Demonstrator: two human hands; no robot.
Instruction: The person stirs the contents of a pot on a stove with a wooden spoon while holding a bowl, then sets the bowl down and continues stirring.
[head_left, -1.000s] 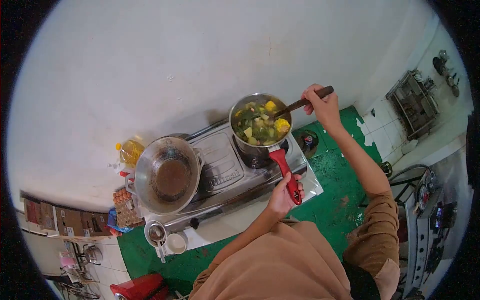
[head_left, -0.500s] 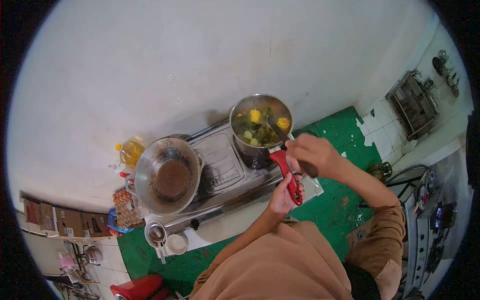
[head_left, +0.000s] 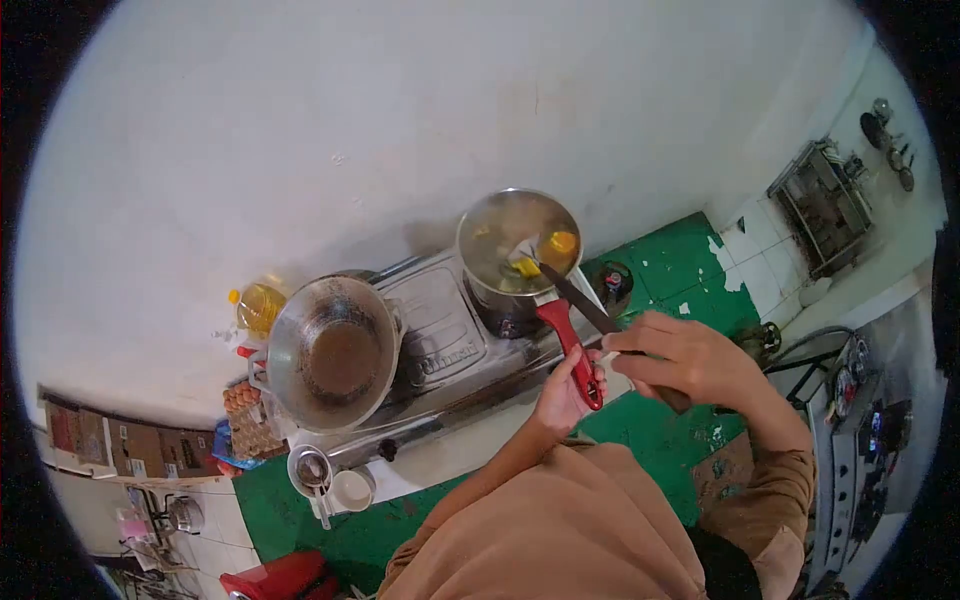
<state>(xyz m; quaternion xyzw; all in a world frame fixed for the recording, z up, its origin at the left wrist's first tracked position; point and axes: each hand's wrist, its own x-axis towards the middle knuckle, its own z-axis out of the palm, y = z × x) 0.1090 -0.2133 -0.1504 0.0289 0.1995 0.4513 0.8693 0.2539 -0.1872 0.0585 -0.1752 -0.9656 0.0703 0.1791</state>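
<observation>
White-walled kitchen: on the stove's right burner the soup pot appears mid-stir and not yet lifted off, left hand clamped on its handle, right hand fisted round the dipped spoon.

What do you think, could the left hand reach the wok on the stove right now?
Probably yes, once it lets go: the left hand is closed on the saucepan's red handle. The wok sits close by on the same stove, and nothing stands between them.

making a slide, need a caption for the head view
Left hand grips the red handle of a saucepan; right hand holds a spoon in it
</observation>
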